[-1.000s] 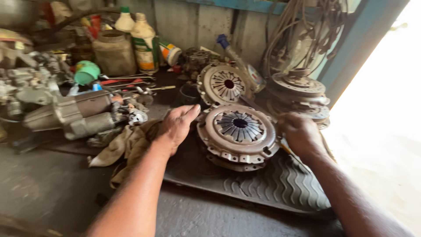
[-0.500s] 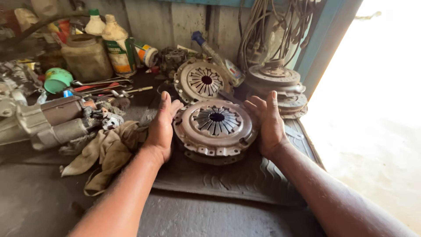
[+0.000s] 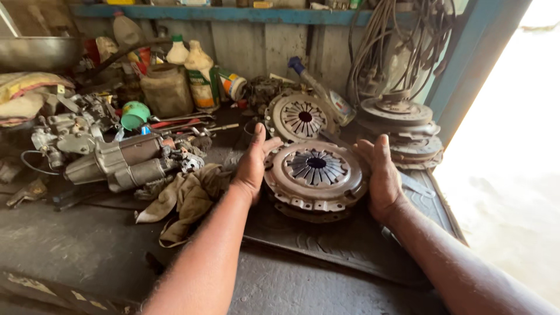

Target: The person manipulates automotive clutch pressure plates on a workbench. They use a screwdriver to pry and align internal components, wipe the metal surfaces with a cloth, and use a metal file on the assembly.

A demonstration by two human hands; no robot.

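A round, rusty clutch pressure plate [image 3: 315,172] with a fan of spring fingers at its centre lies on a dark ribbed rubber mat [image 3: 326,245]. My left hand [image 3: 253,163] presses flat against its left rim. My right hand [image 3: 380,172] cups its right rim, fingers pointing away from me. Both hands grip the plate from the sides. Under it, the edge of another disc shows.
A second pressure plate [image 3: 300,115] leans behind, and a stack of clutch parts [image 3: 402,128] sits to the right. A starter motor [image 3: 125,163], a dirty rag [image 3: 184,198], bottles [image 3: 201,73], a green cup [image 3: 135,114] and hanging cables [image 3: 396,41] crowd the bench.
My hands have shifted from on and behind the plate to its two sides. The view has drifted, so the plate sits more central in the frame.
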